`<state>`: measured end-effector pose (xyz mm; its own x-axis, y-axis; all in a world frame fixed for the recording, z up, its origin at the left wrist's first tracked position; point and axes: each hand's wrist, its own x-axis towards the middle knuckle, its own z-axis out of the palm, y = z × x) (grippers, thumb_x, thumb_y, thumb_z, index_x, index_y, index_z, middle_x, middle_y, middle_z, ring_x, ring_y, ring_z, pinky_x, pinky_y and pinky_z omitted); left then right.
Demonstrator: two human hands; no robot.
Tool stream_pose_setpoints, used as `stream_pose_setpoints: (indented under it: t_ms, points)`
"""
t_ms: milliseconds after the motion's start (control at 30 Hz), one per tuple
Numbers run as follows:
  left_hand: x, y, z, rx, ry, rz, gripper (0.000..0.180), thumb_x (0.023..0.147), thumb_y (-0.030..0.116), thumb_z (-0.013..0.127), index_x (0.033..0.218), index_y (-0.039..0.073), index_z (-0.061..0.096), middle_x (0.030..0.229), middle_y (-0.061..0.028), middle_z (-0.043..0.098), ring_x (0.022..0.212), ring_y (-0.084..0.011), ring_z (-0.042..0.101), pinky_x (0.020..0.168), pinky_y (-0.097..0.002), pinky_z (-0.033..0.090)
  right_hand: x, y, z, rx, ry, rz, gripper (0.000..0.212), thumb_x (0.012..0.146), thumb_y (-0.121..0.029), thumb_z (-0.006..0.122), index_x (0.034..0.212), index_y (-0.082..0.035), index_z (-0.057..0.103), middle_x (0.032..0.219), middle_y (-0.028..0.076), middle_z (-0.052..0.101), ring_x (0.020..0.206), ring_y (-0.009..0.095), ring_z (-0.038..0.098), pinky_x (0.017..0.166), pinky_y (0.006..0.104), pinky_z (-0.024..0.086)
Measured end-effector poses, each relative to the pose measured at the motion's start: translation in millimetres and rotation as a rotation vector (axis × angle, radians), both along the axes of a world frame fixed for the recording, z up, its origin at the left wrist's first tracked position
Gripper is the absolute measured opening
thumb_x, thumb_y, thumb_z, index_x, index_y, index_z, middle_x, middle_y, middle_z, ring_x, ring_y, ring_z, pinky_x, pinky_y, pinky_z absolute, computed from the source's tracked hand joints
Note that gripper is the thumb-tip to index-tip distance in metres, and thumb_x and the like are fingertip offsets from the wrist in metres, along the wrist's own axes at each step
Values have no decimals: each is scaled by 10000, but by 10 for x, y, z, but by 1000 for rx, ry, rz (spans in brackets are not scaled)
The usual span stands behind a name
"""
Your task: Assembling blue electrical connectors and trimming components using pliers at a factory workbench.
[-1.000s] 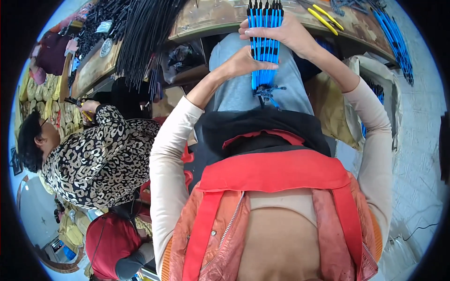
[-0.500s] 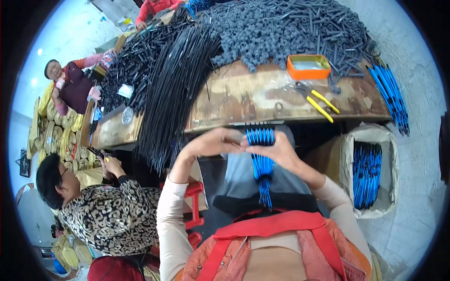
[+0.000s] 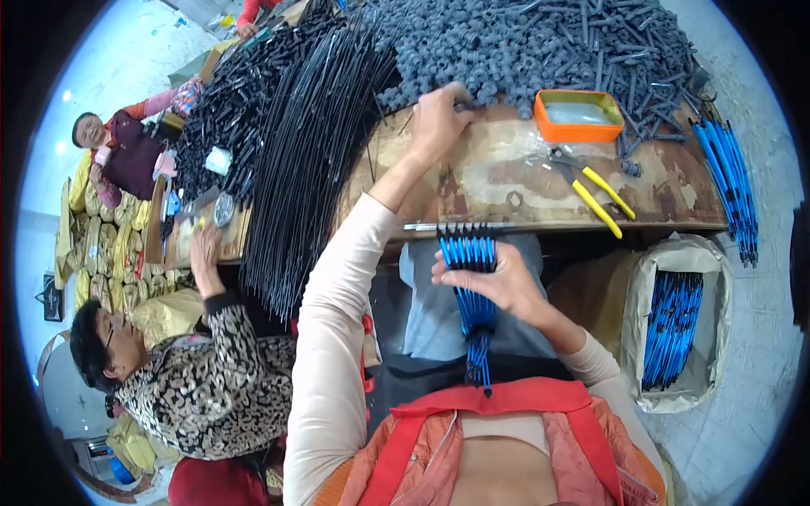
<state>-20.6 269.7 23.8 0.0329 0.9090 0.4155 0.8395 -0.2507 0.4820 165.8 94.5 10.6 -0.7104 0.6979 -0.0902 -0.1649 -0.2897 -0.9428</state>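
Note:
My right hand [image 3: 510, 287] is closed around a bundle of thin blue rods [image 3: 474, 308] with black tips. The bundle stands over my lap just in front of the table edge, fanned at the top and narrowing toward my waist. My left hand [image 3: 439, 125] is stretched out over the table at the near edge of a heap of small grey ribbed plastic fittings [image 3: 506, 59]. Its fingers bend down at the fittings and are blurred, so I cannot see whether they hold one.
Long black rods [image 3: 308, 160] hang over the table edge at left. An orange tin [image 3: 579, 131] and yellow-handled pliers [image 3: 601, 201] lie ahead. More blue rods [image 3: 727, 190] lean at the right edge, above a lined bin [image 3: 717, 329]. A co-worker [image 3: 198, 379] sits at left, others farther off.
My left hand has left the bundle and moved forward to the grey heap. My right hand still holds the blue rods. The near co-worker's hand has reached forward to the table.

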Motion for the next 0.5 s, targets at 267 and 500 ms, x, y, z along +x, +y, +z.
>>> stream_pose_setpoints:
  t_ms: [267,500]
  points:
    - [-336,-1407,-31,-584,-1260,-48,303,918,93,649,1191,-23,584,1123,-145,655,1010,-228,666,853,-323,568,18,7,-23,68,36,-61,291,865,-55,704,1133,24,624,982,121,706,925,233,700,826,330,547]
    - [-91,-1983,165,-231,-1296,-99,287,927,74,634,1184,-21,549,1075,-172,670,887,-210,692,758,-318,590,2,-31,63,48,-6,-71,385,849,-180,736,1135,47,614,992,158,694,923,262,698,843,370,557]
